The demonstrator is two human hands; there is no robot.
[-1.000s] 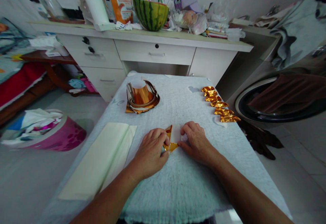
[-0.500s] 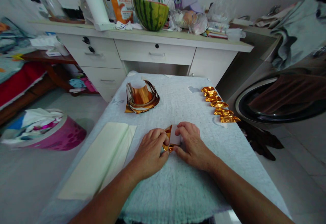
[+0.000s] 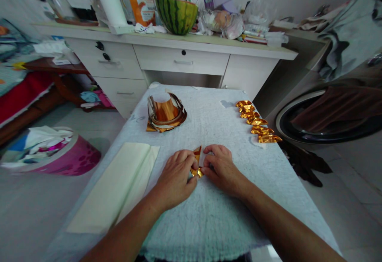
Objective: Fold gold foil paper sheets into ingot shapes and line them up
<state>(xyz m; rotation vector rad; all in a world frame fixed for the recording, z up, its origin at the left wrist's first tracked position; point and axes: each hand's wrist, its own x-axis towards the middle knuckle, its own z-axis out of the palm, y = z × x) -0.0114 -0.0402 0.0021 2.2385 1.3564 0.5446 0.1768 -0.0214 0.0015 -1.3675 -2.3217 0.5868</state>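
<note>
A small gold foil paper [image 3: 197, 171] with a pale inner side lies between my hands on the cloth-covered table. My left hand [image 3: 178, 174] holds its left part, fingers curled over it. On its right side, my right hand [image 3: 222, 168] has its fingers bent and closed on the paper's edge. Folded gold pieces [image 3: 255, 122] form an overlapping row at the table's right. A curved stack of gold foil sheets [image 3: 166, 113] stands at the back left. Pale yellow paper sheets [image 3: 112, 186] lie left of my left forearm.
Behind the table runs a white counter [image 3: 182, 61] with drawers, bearing half a watermelon [image 3: 176, 15] and bags. A pink bin [image 3: 80, 156] stands on the floor at the left. A washing machine [image 3: 279, 115] is at the right.
My right hand has shifted slightly left, and its fingers have curled in closer to the foil paper, covering more of the pale side. My left hand has stayed nearly still.
</note>
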